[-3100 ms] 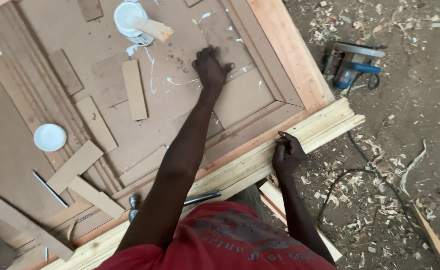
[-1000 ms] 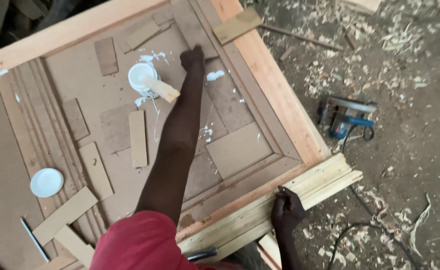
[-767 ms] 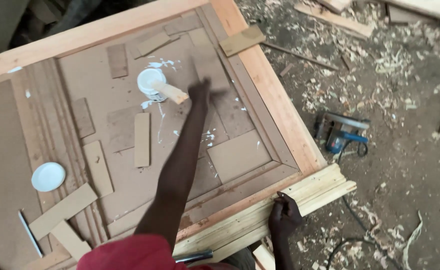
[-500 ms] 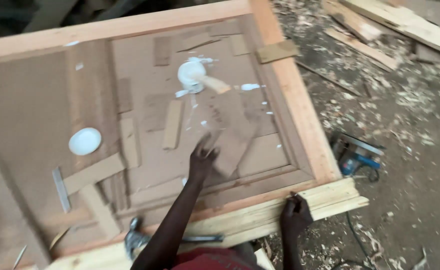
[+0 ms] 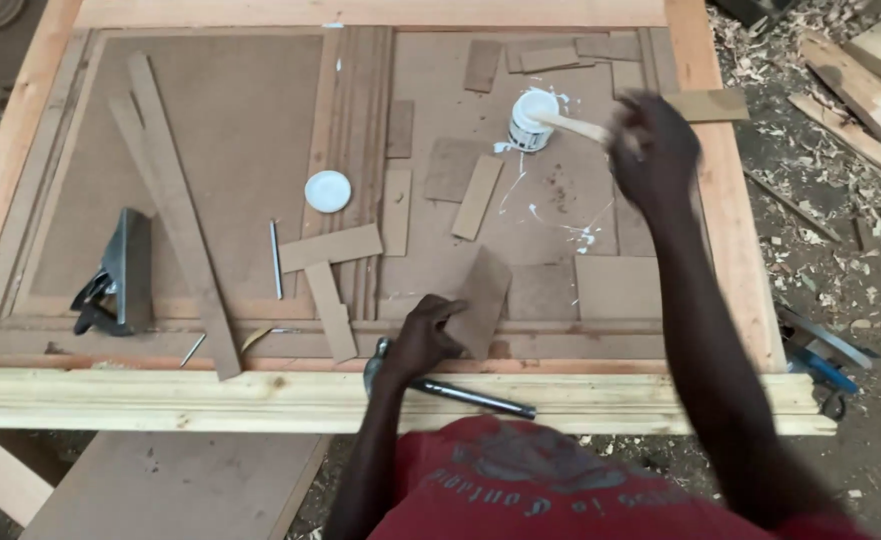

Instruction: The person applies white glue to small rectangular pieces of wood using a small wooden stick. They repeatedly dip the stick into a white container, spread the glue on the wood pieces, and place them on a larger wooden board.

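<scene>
— Head view first: where are the two hands?

— Left hand [image 5: 428, 335] is at lower centre of the frame, fingers closed on the lower edge of a thin brown board piece [image 5: 480, 297] that lies tilted on the door panel [image 5: 190, 150]. Right hand [image 5: 653, 150] is in the upper right, blurred, held over the panel just beside a wooden stick [image 5: 572, 126].

— Is the right hand gripping the stick?

— Cannot tell; the blur hides the fingers. The stick rests in a small white glue pot [image 5: 532, 118], with white drips on the panel below it.

— What lies near the left hand?

— A hammer [image 5: 450, 388] just under it, lying across the pale moulded timber [image 5: 260, 398] along the lower edge. A white lid [image 5: 327, 191] sits left of centre, a hand plane [image 5: 115, 275] at the far left, and short flat offcuts [image 5: 332, 247] are scattered between them.
</scene>
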